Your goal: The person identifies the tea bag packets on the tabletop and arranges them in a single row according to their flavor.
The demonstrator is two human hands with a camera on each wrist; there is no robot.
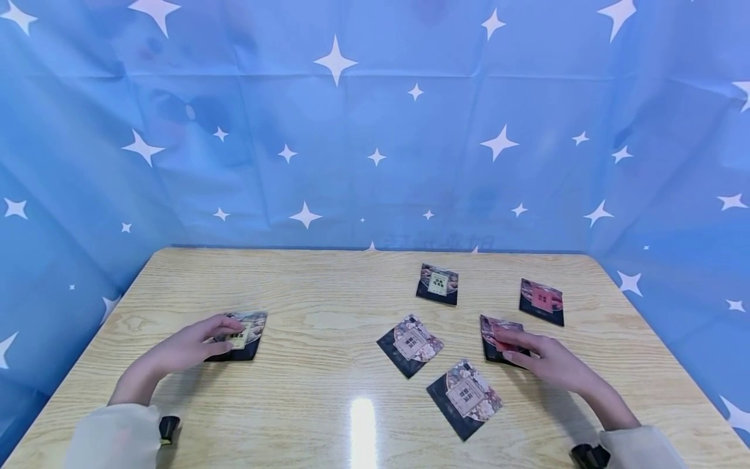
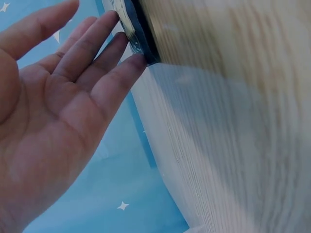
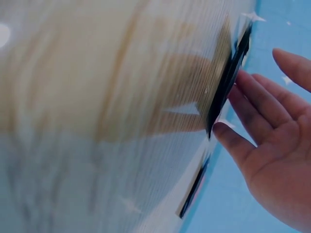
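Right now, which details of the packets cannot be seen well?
- Head view: part of the leftmost packet, covered by the left hand.
- Head view: part of the packet under the right hand, which covers it.
- Head view: fine print on the nearest packet, too small.
- Left wrist view: one end of the leftmost packet, cut by the top edge.

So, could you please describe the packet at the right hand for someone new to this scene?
On the pale wooden table, find the right hand. It partly covers a red-labelled packet. The other red-labelled packet, farther back and right, has no hand over it.
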